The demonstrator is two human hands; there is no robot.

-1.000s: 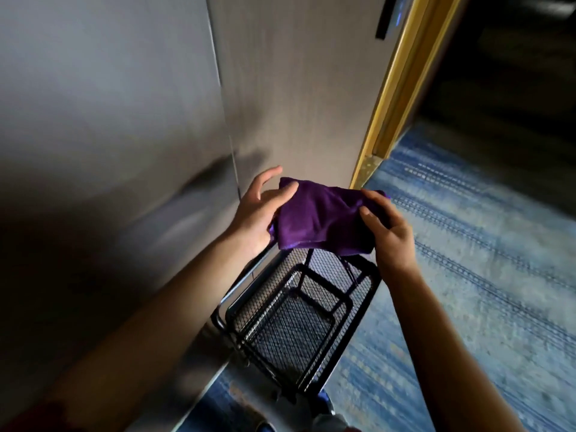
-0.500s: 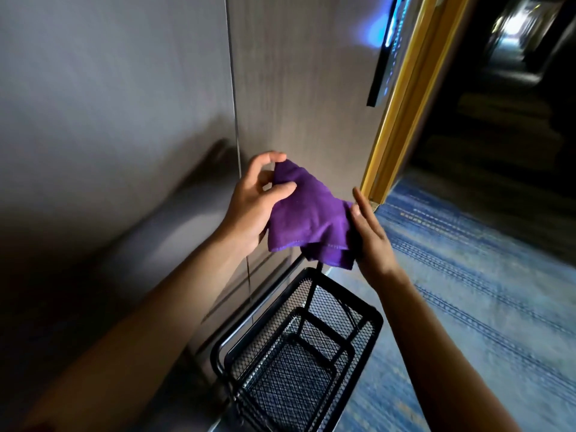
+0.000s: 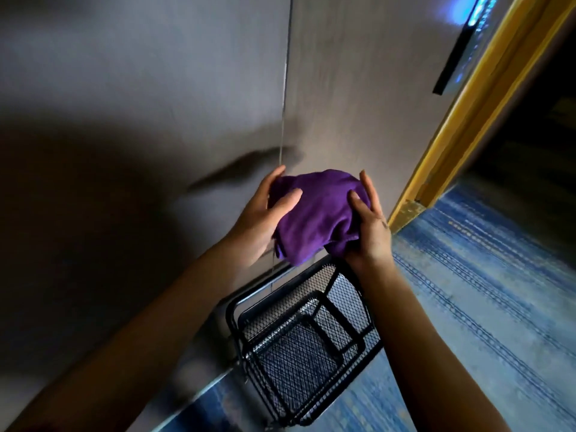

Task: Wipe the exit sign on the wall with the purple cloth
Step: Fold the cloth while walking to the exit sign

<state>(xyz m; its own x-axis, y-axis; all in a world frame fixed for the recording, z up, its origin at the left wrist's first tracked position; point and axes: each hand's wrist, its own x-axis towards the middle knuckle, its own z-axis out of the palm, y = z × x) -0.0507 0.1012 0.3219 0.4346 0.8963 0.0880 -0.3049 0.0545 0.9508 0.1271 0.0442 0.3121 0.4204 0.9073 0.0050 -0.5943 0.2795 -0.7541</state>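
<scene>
The purple cloth (image 3: 318, 213) is bunched into a ball between both my hands in front of the grey wall. My left hand (image 3: 265, 213) cups its left side with the thumb laid across the front. My right hand (image 3: 369, 222) grips its right side and lower edge. A dark panel with a blue glow (image 3: 461, 48) hangs on the wall at the top right, seen edge-on, so I cannot tell whether it is the exit sign.
A black wire-mesh basket (image 3: 299, 341) stands on the floor against the wall, right below my hands. A gold door frame (image 3: 467, 110) runs up the right side beside a dark opening. Blue patterned carpet (image 3: 486, 294) covers the floor to the right.
The loosely spread cloth has been gathered into a tight bundle between both hands. The view has tilted up along the wall, bringing the glowing panel into sight.
</scene>
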